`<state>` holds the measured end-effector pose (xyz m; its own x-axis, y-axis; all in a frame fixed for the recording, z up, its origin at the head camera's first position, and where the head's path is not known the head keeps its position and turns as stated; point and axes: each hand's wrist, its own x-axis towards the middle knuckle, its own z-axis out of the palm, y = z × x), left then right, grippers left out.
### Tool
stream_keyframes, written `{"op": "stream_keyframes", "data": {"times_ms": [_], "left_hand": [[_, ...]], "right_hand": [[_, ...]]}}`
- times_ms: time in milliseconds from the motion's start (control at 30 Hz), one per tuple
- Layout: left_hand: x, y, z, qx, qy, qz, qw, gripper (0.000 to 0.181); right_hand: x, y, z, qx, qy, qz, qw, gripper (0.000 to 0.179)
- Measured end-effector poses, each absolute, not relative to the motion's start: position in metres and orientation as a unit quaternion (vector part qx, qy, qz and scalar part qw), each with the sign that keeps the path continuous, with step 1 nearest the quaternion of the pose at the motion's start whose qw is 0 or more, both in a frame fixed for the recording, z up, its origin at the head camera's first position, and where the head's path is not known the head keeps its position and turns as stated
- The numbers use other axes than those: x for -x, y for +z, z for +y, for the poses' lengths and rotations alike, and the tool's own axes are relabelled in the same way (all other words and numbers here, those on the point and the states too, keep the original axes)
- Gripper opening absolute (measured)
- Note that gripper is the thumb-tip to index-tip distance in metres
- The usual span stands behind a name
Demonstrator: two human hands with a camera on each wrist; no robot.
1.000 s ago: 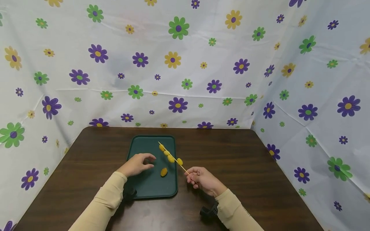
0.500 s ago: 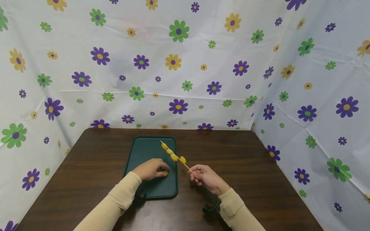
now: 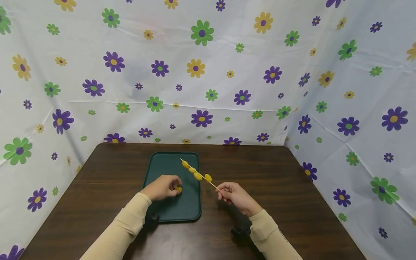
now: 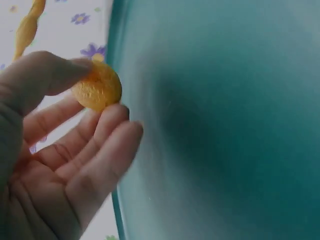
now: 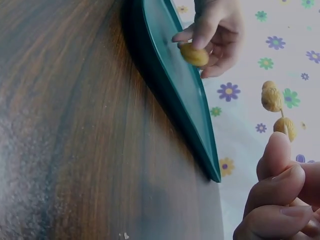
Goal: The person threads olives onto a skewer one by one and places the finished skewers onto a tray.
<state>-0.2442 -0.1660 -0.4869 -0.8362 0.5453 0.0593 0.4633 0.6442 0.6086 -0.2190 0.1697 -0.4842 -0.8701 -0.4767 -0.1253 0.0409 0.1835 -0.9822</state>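
Note:
My left hand (image 3: 161, 187) pinches a small, wrinkled yellow oval fruit (image 4: 102, 92) between thumb and fingers, over the dark green tray (image 3: 182, 215). In the right wrist view the same fruit (image 5: 194, 55) shows in the left fingers, above the tray's surface. The right hand (image 3: 239, 198), beyond the tray's right side, holds the lower end of a thin wooden skewer (image 3: 212, 185). Several yellow fruits (image 3: 198, 176) are threaded along it, one sitting apart nearer the hand. The skewer's bare tip points up and left, over the tray. Part of its lower end is hidden by the right fingers.
The tray lies on a dark brown wooden table (image 3: 260, 169), left of its middle. White cloth with printed flowers (image 3: 201, 72) hangs behind the table and along both sides. A dark wrist device (image 3: 241, 231) sits under the right wrist.
My left hand reached down to the loose fruit on the tray, took hold of it and drew it slightly back to the left. The right hand shifted a little rightward with the skewer.

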Motion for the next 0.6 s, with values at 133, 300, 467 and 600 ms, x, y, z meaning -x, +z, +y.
{"op": "stream_keyframes", "data": {"times_ms": [133,300,467,600], "left_hand": [[0.246,-0.487,-0.178,-0.250,0.365,0.895,0.064,0.021],[0.245,-0.488,-0.190,-0.227,0.424,0.875,0.047,0.020],[0.244,-0.485,-0.193,-0.186,0.496,0.847,0.029,0.019],[0.244,-0.482,-0.195,-0.164,0.562,0.810,0.035,0.023]], "right_hand": [[0.219,-0.483,0.174,0.151,-0.617,0.745,0.205,0.028],[0.219,-0.480,0.177,0.151,-0.609,0.752,0.203,0.027],[0.219,-0.479,0.180,0.157,-0.601,0.757,0.204,0.027],[0.220,-0.478,0.182,0.164,-0.591,0.764,0.202,0.025]]}}
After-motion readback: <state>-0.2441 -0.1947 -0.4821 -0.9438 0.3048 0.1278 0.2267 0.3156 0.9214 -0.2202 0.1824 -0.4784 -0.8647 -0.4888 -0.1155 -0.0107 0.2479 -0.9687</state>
